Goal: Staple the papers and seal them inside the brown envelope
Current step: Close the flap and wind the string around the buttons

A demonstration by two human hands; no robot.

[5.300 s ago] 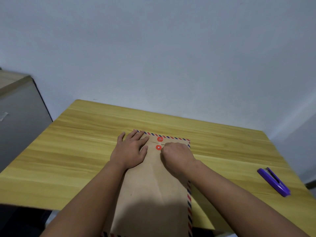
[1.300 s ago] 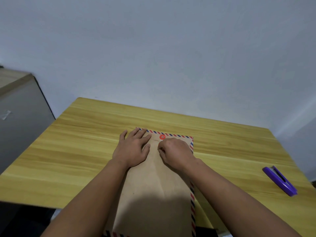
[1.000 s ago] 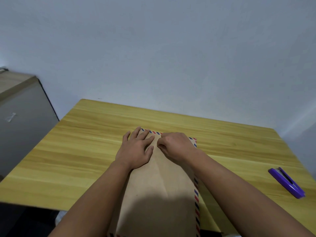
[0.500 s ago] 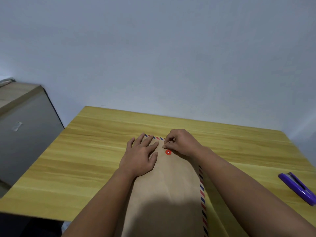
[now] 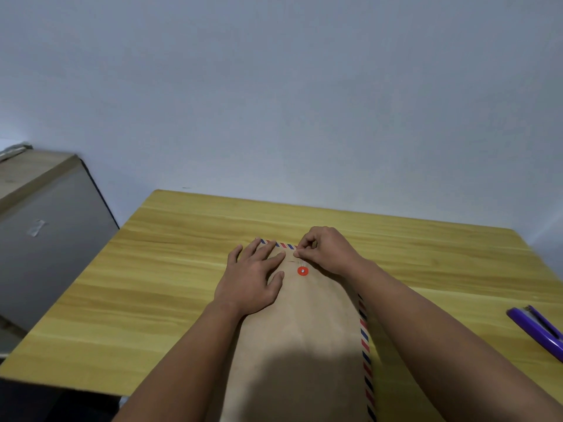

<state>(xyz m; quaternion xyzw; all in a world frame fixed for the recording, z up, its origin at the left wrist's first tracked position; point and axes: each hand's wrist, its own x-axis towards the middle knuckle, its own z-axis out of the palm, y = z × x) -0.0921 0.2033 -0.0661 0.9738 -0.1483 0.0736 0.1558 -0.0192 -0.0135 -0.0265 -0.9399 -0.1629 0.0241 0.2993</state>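
The fingers (image 5: 268, 254) of the left hand (image 5: 251, 277) are laid straight and flat on the brown envelope (image 5: 301, 339), while a thin string above the red button (image 5: 302, 271) is pinched by the curled thumb and forefinger of the right hand (image 5: 327, 249). The wooden table (image 5: 170, 284) is seen with bare surface toward 9 and 12 o'clock of the envelope. The envelope is laid with its long axis from 6 to 12 o'clock, the striped flap end pointed toward 12, at the table's middle. A grey cabinet (image 5: 45, 239) stands beyond the table's edge at 9 o'clock. A purple stapler (image 5: 536, 333) is lain near the 3 o'clock edge, well apart from the envelope.
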